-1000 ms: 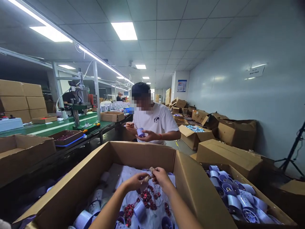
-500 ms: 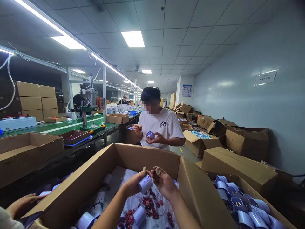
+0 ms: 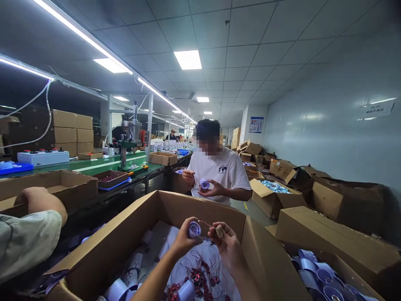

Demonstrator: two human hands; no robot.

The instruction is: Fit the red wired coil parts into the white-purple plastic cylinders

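Observation:
My left hand (image 3: 185, 239) is wrapped round a pale lavender plastic cylinder (image 3: 194, 229), whose ringed end faces me. Close beside it, the fingers of my right hand (image 3: 226, 240) pinch a thin reddish wire (image 3: 205, 223) that stretches toward the cylinder's rim. A tan finger cover (image 3: 219, 230) sits on one right-hand digit. Whether the wire is joined to the cylinder, I cannot tell. Below both hands, several small red parts with thin leads (image 3: 200, 278) lie on white sheeting in a large cardboard box (image 3: 200, 205). More lavender cylinders (image 3: 117, 288) lie at its left.
Facing me, a co-worker in a white shirt (image 3: 216, 171) handles a similar cylinder. Another person's arm (image 3: 44, 202) reaches in from the left. A press machine (image 3: 128, 138) stands by the green conveyor (image 3: 97, 164). At right is a box of cylinders (image 3: 360, 267).
The cylinder in my left hand has turned its end toward me. My right hand has drawn slightly away, and a wire now shows between them. The arm at left has lifted.

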